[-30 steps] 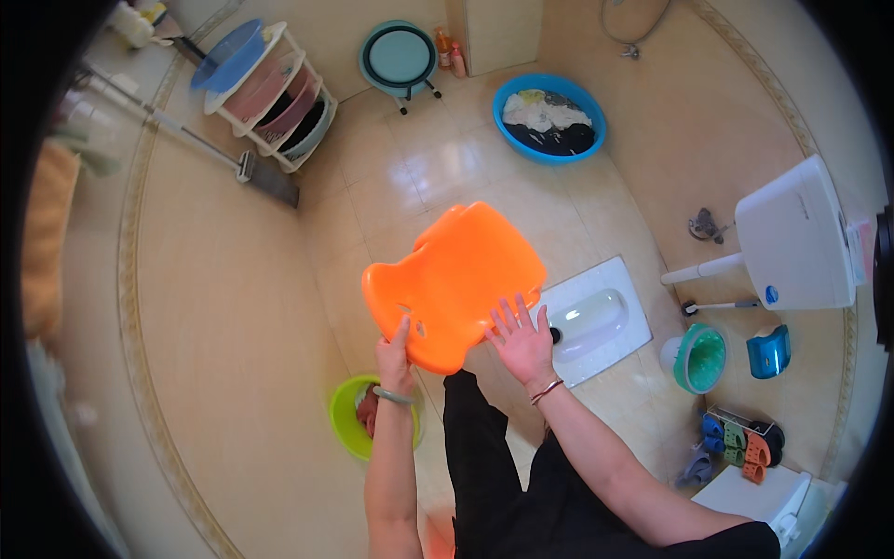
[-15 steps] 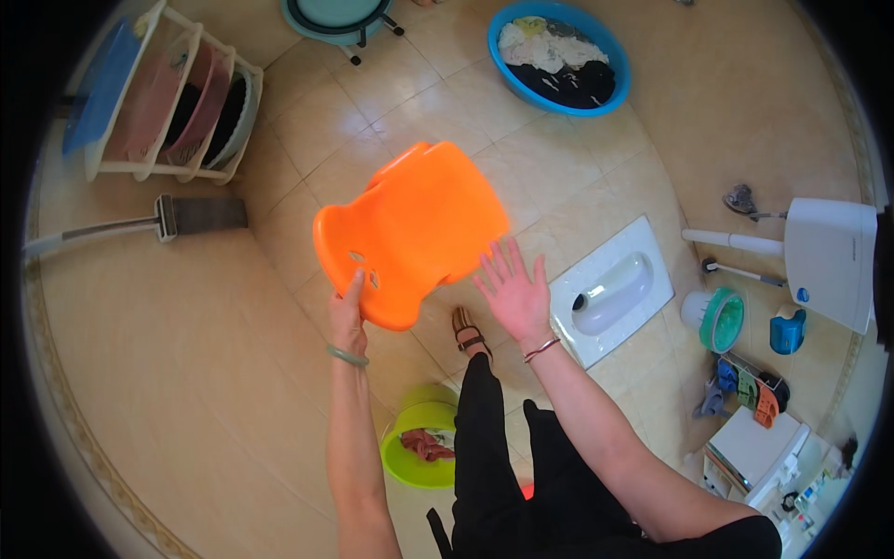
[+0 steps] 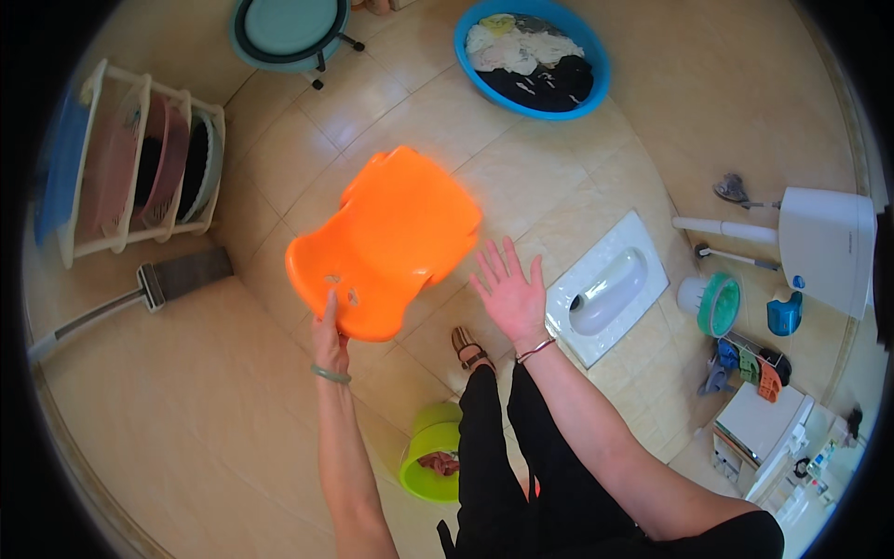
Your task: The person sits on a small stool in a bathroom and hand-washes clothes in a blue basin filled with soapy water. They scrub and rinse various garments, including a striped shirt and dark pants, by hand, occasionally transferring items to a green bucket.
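A small orange plastic chair (image 3: pixel 396 219) is held up over the tiled floor, tilted. My left hand (image 3: pixel 331 340) grips the edge of its backrest, thumb on top beside two small cut-out holes; the other fingers are hidden underneath. My right hand (image 3: pixel 512 293), with fingers spread and palm showing, holds nothing. It is just right of the chair's far end, a small gap apart, and left of the white squat toilet (image 3: pixel 596 337).
A blue tub (image 3: pixel 601 79) of clothes stands at the far side. A white rack (image 3: pixel 79 238) of basins and a floor squeegee (image 3: pixel 191 277) are at left. Near my feet is a lime-green bucket (image 3: pixel 414 475) with cloth inside. A white cistern (image 3: pixel 824 242) hangs at right.
The orange chair has moved left with my left hand, and its far end is farther from my right hand. My right hand stays spread. The whole view has shifted slightly.
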`<state>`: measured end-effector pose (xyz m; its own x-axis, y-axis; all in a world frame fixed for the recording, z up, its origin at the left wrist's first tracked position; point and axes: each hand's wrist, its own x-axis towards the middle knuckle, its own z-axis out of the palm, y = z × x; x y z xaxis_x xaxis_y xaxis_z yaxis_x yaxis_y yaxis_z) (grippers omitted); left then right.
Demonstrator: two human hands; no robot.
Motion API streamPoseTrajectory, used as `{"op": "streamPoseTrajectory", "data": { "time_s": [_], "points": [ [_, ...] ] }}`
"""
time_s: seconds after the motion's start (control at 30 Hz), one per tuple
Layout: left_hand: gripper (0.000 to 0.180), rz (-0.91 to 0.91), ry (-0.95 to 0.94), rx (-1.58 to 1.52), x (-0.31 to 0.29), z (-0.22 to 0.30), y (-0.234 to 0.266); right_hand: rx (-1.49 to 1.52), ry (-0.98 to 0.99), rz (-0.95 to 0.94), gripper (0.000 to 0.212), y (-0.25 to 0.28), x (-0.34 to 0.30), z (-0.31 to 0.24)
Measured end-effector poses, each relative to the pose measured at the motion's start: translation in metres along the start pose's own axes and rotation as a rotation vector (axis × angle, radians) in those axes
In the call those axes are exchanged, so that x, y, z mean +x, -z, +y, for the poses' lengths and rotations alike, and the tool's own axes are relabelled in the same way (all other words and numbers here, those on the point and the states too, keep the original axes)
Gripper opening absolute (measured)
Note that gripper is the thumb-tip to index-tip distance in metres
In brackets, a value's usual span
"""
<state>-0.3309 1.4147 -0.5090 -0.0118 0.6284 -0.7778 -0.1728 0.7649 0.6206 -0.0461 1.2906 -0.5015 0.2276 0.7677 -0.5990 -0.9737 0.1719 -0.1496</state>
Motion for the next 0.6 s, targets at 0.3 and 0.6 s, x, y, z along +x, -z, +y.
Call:
{"op": "streamPoseTrajectory", "data": {
  "time_s": [0.3, 0.6],
  "points": [
    [0.049, -0.005, 0.039, 0.182, 0.002, 0.023, -0.012, 0.029, 0.023, 0.015, 0.070, -0.016, 0.037, -0.034],
    [0.041, 0.365, -0.094, 0.351, 0.011, 0.004, 0.001, 0.043, 0.004, 0.037, 0.067, -0.065, 0.079, -0.114]
  ]
}}
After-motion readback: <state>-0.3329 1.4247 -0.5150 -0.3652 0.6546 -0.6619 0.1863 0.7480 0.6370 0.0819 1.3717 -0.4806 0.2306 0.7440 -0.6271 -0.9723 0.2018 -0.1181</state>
